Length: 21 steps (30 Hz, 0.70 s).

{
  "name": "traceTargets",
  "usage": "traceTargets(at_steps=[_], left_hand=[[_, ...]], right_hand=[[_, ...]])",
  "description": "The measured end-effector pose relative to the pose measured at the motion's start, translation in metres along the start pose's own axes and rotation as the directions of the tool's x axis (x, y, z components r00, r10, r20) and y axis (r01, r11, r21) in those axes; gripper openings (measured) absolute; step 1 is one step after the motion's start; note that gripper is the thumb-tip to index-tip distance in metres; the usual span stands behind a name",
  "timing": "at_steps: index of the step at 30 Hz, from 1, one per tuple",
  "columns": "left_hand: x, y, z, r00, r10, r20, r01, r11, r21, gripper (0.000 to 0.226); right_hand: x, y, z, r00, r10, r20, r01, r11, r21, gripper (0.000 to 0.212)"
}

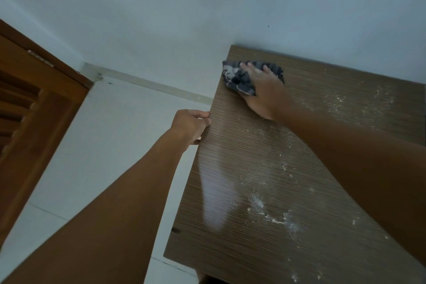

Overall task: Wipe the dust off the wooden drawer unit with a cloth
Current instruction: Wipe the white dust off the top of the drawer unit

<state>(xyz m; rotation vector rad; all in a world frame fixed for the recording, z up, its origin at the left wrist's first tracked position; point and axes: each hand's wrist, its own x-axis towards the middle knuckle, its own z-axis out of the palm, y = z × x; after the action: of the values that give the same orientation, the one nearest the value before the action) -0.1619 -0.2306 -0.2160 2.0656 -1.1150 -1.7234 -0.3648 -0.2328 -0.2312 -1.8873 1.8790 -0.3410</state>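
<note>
The wooden drawer unit's top (242, 191) fills the right half of the view, brown with fine grain and scattered white dust across its middle and right. My right hand (262, 92) presses flat on a dark grey and white cloth (239, 76) at the top's far left corner, fingers spread over it. My left hand (191, 124) grips the unit's left edge, fingers curled around it. The drawers themselves are out of sight below the top.
A pale wall (207, 7) stands right behind the unit. A brown wooden louvred door (30, 104) is at the left. Light floor tiles (103, 145) lie between the door and the unit.
</note>
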Motion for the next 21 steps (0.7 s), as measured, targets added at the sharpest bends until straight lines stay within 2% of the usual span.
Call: traceTargets(at_steps=[7, 11, 13, 15, 17, 18, 19, 21], left_hand=[[0.001, -0.001, -0.009, 0.994, -0.013, 0.105, 0.007, 0.998, 0.060, 0.014], [-0.001, -0.005, -0.021, 0.971, -0.042, 0.235, 0.026, 0.997, 0.069, 0.035], [-0.003, -0.005, -0.026, 0.954, -0.041, 0.298, 0.030, 0.999, 0.039, 0.034], [-0.006, -0.003, -0.026, 0.959, -0.023, 0.284, 0.012, 0.999, 0.038, 0.023], [-0.009, -0.003, -0.021, 0.974, 0.055, 0.222, -0.084, 0.989, 0.123, 0.016], [-0.011, -0.002, -0.017, 0.971, 0.129, 0.199, -0.172, 0.962, 0.214, 0.018], [-0.012, -0.003, -0.013, 0.959, 0.205, 0.194, -0.258, 0.914, 0.312, 0.026], [-0.013, -0.003, -0.006, 0.924, 0.316, 0.217, -0.381, 0.814, 0.438, 0.043]], right_hand=[[-0.070, -0.034, 0.032, 0.967, -0.251, 0.050, 0.251, 0.968, 0.018, 0.062], [-0.120, -0.040, 0.059, 0.949, -0.274, 0.159, 0.274, 0.961, 0.017, 0.069], [-0.147, -0.045, 0.069, 0.940, -0.279, 0.199, 0.280, 0.960, 0.020, 0.070], [-0.170, -0.050, 0.076, 0.933, -0.280, 0.225, 0.282, 0.959, 0.022, 0.068], [-0.187, -0.058, 0.074, 0.936, -0.257, 0.238, 0.240, 0.966, 0.100, 0.066], [-0.193, -0.064, 0.067, 0.946, -0.214, 0.245, 0.172, 0.969, 0.179, 0.066], [-0.199, -0.068, 0.060, 0.954, -0.131, 0.268, 0.054, 0.960, 0.276, 0.063], [-0.206, -0.074, 0.036, 0.934, 0.032, 0.355, -0.207, 0.861, 0.466, 0.039]])
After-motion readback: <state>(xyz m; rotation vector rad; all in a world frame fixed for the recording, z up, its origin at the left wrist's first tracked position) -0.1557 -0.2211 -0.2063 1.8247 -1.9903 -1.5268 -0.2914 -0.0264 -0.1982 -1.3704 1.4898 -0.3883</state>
